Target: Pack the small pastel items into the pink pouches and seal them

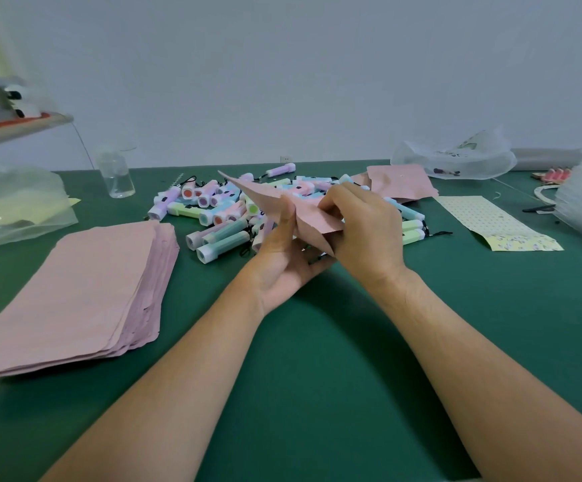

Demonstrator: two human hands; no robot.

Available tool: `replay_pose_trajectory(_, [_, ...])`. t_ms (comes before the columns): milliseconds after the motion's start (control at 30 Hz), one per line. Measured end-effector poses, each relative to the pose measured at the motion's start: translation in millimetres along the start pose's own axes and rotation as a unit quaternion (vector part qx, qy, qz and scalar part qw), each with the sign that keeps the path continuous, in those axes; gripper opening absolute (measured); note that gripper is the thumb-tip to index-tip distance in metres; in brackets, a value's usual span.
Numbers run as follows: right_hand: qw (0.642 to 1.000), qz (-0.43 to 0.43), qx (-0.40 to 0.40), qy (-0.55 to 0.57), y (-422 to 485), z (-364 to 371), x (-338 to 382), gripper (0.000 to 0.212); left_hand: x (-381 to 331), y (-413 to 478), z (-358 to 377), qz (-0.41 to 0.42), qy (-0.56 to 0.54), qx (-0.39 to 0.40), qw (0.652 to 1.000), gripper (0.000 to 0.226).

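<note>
**A:** Head view: what were the hands doing?

**B:** Both held one pink pouch [272, 193] in the air above the green table [317, 360]. The left hand [282, 262] lay palm up beneath it, with the thumb pressed on its upper face and the fingers curled underneath. The right hand [362, 231] pinched the near end of the pouch from above, fingers bent.

**A:** How did the pouch lie?

**B:** It was tilted, and its far corner pointed up and away to the left, over the pastel flashlights [220, 217]. I could not tell whether its mouth was open or whether anything was inside.

**A:** And the rest of the goods?

**B:** The flashlights lay in a loose heap just beyond the hands, with black cords among them. A stack of pink pouches [84, 283] lay flat to the left, near the heap. A few loose pink pouches [400, 182] lay at the back right.

**A:** Anything else?

**B:** A clear bottle [116, 175] stood at the back left beside a clear plastic bag [15, 203]. A patterned sheet [491, 220] lay to the right, and a white plastic bag [456, 158] sat behind it.
</note>
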State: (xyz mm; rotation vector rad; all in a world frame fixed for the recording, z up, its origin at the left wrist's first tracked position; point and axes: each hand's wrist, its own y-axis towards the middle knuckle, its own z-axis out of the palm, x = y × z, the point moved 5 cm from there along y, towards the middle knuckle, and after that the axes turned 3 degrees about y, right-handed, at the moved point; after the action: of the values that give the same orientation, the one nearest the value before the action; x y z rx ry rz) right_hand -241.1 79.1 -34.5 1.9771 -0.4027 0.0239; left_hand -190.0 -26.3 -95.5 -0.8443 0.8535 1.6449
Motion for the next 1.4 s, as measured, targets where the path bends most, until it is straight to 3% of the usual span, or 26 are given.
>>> replay_pose_trajectory(133, [0.997, 0.065, -0.044, 0.017, 1.6, -10.5, -8.3, 0.009, 0.8, 1.8, -3.8, -0.004, 0.015, -0.046, 0.999, 0.074])
replay_pose_trajectory(267, [0.99, 0.121, -0.066, 0.013, 3.4, -18.0, -16.2, 0.004, -0.7, 2.9, -13.2, 0.002, 0.014, -0.07, 0.997, 0.052])
replay_pose_trajectory(333, [0.992, 0.103, -0.07, -0.001, 2.6, -18.5, -14.0, 0.017, -1.2, 2.4, -11.6, -0.004, 0.01, -0.063, 0.998, 0.067])
replay_pose_trajectory(433, [0.993, 0.109, -0.049, 0.021, 1.3, -12.0, -13.9, 0.021, 2.2, 2.8, -6.3, 0.008, 0.086, -0.015, 0.996, 0.117])
replay_pose_trajectory(500, [0.991, 0.112, -0.035, 0.065, 3.1, -6.3, -14.5, 0.026, 8.5, 2.6, -4.6, 0.004, 0.131, -0.008, 0.991, 0.134])
replay_pose_trajectory(533, [0.989, 0.114, -0.024, 0.088, 4.0, -3.1, -14.7, 0.028, 10.1, 1.9, -3.0, 0.003, 0.15, -0.002, 0.989, 0.13])
replay_pose_trajectory(667, [0.978, 0.129, 0.027, 0.162, 3.7, 4.2, -12.7, 0.041, 5.4, 1.0, 4.8, 0.038, 0.194, 0.023, 0.98, 0.075])
replay_pose_trajectory(767, [0.973, 0.145, 0.031, 0.177, 3.0, 3.9, -15.4, 0.048, 2.1, -1.1, 10.8, 0.082, 0.251, -0.014, 0.964, 0.064])
replay_pose_trajectory(867, [0.974, 0.155, 0.031, 0.161, 1.9, 4.5, -17.9, 0.039, -6.2, -10.2, 14.1, 0.172, 0.406, -0.109, 0.891, 0.064])
replay_pose_trajectory(967, [0.989, 0.095, 0.036, 0.11, 3.7, 4.8, -9.5, 0.033, -19.2, -18.9, 14.8, 0.229, 0.493, -0.229, 0.807, 0.077])
replay_pose_trajectory(1067, [0.996, 0.046, 0.041, 0.07, 6.8, 5.7, -1.8, 0.036, -20.2, -15.8, 7.8, 0.226, 0.501, -0.257, 0.795, 0.066])
replay_pose_trajectory(1167, [0.997, 0.047, 0.048, 0.041, 4.1, 9.3, 0.2, 0.026, -20.2, -15.9, 4.8, 0.222, 0.481, -0.277, 0.802, 0.056])
replay_pose_trajectory(1333, [0.988, 0.124, 0.033, -0.091, 2.8, 4.5, -5.7, 0.009, -23.2, -14.9, -2.7, 0.21, 0.495, -0.304, 0.786, 0.061])
replay_pose_trajectory(1400, [0.982, 0.168, 0.012, -0.088, 3.3, -2.6, -13.8, 0.005, -23.7, -16.0, -4.4, 0.199, 0.514, -0.324, 0.769, 0.071])
